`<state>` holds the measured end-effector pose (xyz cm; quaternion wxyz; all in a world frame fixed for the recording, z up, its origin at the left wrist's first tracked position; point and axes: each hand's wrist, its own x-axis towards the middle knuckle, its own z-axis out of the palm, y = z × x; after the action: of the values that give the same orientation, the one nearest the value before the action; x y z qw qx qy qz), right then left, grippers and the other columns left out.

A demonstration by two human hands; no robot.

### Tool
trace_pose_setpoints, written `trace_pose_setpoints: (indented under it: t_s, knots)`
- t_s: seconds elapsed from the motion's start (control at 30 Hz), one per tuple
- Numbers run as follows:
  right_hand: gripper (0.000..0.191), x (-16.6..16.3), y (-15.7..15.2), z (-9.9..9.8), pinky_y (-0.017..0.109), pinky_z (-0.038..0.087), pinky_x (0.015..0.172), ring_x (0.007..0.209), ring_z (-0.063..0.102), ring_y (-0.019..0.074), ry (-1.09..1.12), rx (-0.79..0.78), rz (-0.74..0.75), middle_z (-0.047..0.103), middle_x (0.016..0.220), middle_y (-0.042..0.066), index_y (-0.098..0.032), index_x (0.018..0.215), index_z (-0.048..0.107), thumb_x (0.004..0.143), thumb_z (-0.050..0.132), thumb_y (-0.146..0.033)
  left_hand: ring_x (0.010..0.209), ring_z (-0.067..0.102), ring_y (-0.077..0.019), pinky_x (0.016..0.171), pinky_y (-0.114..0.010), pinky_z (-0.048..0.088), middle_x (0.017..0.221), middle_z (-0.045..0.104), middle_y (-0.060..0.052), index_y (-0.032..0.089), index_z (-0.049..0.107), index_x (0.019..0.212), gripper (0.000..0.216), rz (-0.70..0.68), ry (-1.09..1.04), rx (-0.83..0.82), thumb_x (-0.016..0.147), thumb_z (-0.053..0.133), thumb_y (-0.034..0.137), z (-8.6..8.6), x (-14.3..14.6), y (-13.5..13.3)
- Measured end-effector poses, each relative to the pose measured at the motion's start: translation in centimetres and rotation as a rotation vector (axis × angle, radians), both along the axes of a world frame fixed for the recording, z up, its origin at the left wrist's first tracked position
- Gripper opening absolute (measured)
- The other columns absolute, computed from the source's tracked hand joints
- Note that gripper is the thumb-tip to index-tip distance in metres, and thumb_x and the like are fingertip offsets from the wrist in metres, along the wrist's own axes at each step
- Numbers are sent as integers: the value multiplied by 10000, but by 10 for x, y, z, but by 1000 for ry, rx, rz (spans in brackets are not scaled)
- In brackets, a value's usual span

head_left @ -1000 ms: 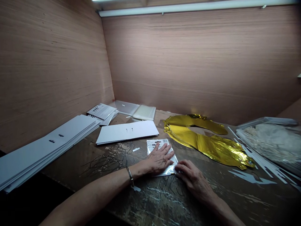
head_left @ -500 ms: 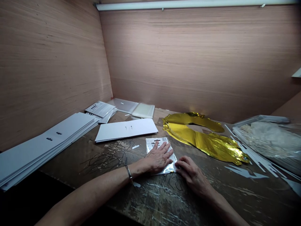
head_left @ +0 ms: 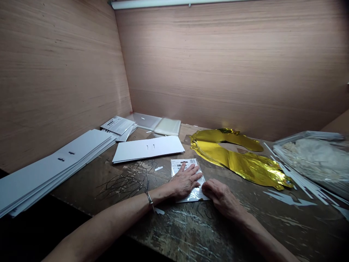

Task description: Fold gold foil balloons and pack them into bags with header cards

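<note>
A printed white card in a clear plastic sleeve (head_left: 194, 195) lies flat on the worn table, its hang hole and barcode at the far end. My left hand (head_left: 185, 183) rests palm down across it, fingers spread and pointing away from me. At the sleeve's near right edge is my right hand (head_left: 218, 193), fingers curled and pressed together; their tips hide whatever is between them. A small gold bit shows at the sleeve's near edge. Just beyond it lies a folded white card with two slots (head_left: 148, 150).
Gold foil balloons (head_left: 223, 160) lie flat at the right. Behind them sit white sticks (head_left: 302, 178) and a clear bag (head_left: 319, 156). Stacked white cards (head_left: 62, 163), printed cards (head_left: 118, 125) and clear sleeves (head_left: 167, 126) line the left and back. Dark threads (head_left: 128, 178) lie left of centre.
My right hand has shifted slightly left and its fingers are curled more tightly at the sleeve's edge. My left hand stays flat on the sleeve. The whole view has shifted a little.
</note>
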<state>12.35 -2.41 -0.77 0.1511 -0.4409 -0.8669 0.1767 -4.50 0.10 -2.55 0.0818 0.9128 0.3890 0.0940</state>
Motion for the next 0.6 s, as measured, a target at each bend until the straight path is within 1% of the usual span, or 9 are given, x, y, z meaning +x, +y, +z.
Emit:
trace_pose_setpoints:
  t_s: [0.1, 0.17, 0.33, 0.43, 0.5, 0.6]
  knots:
    - [173, -1, -1, -5, 283, 328, 612, 663, 410, 159, -22, 18, -2, 481, 683, 43, -164, 665, 428, 740, 317, -55, 1218, 136, -210, 959, -456, 80, 1316, 245, -94, 192, 302, 1207, 375, 9, -2, 5, 859, 259, 326, -1, 0, 0]
    - [168, 0, -5, -6, 270, 323, 588, 637, 402, 149, -27, 12, 6, 476, 671, 33, -173, 659, 401, 718, 321, -37, 1217, 142, -212, 958, -458, 80, 1312, 254, -95, 189, 308, 1203, 374, 15, 5, 8, 858, 263, 325, -1, 1, 0]
    - [195, 6, -26, 1, 224, 316, 538, 590, 390, 118, -23, -52, 86, 470, 655, -6, -192, 669, 359, 679, 327, 0, 1210, 157, -236, 940, -487, 98, 1301, 267, -117, 171, 326, 1192, 376, -5, 28, -9, 854, 274, 327, 1, 3, 0]
    - [229, 7, -34, 1, 243, 319, 548, 610, 390, 131, -58, -8, 136, 468, 668, 7, -189, 667, 360, 638, 311, 33, 1202, 176, -248, 930, -497, 108, 1294, 275, -124, 175, 336, 1184, 378, -34, 26, -22, 849, 288, 344, 3, 4, 2]
    - [230, 8, -36, -1, 258, 332, 558, 630, 403, 143, -75, 21, 162, 476, 688, 22, -183, 690, 386, 647, 305, 28, 1194, 195, -253, 924, -499, 119, 1284, 290, -125, 182, 347, 1173, 374, -52, 20, -28, 845, 298, 353, 5, 3, 3]
    - [238, 10, -35, -2, 276, 367, 611, 700, 441, 155, -40, -3, 165, 505, 766, 46, -173, 821, 434, 712, 298, -10, 1185, 215, -254, 915, -505, 131, 1267, 314, -122, 190, 360, 1156, 357, -66, 14, -30, 844, 298, 353, 5, 3, 4]
